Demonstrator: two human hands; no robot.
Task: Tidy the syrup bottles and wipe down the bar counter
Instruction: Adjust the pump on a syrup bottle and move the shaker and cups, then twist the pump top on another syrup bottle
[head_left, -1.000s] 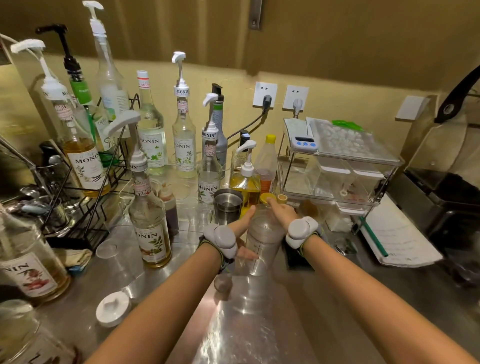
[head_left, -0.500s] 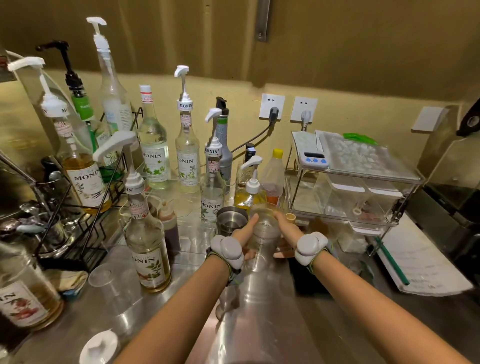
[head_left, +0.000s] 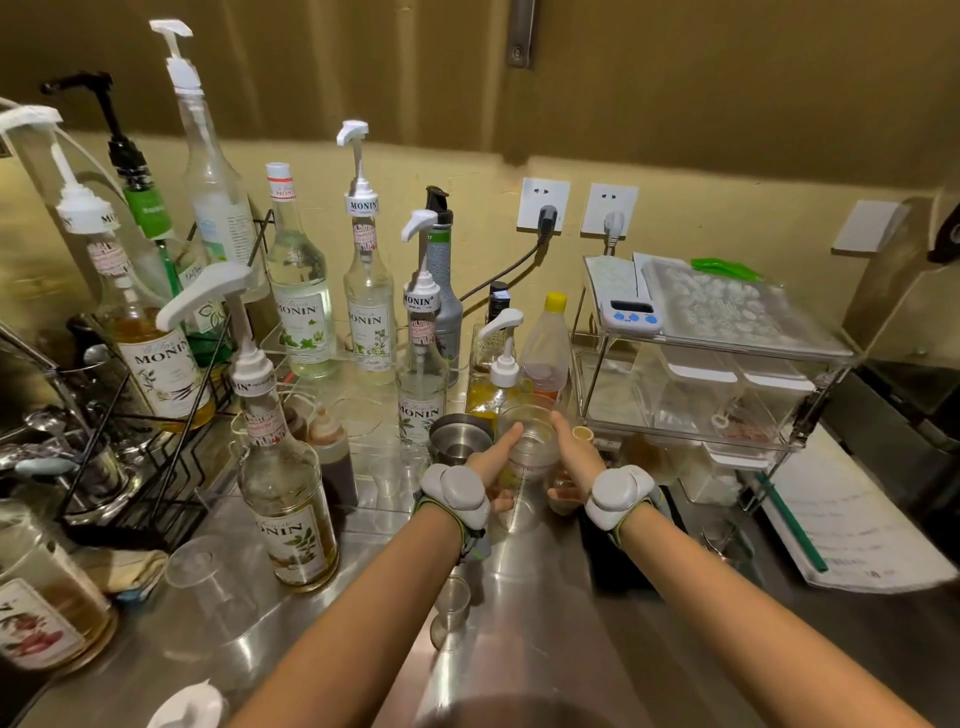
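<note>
Fingers (head_left: 506, 441) of both hands clasp the clear cup (head_left: 529, 451) upright.

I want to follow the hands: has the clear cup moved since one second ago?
Yes. The clear cup, held between both hands, went away from the person: its rim now reaches the pump bottle, and it stands beside the steel cup.
</note>
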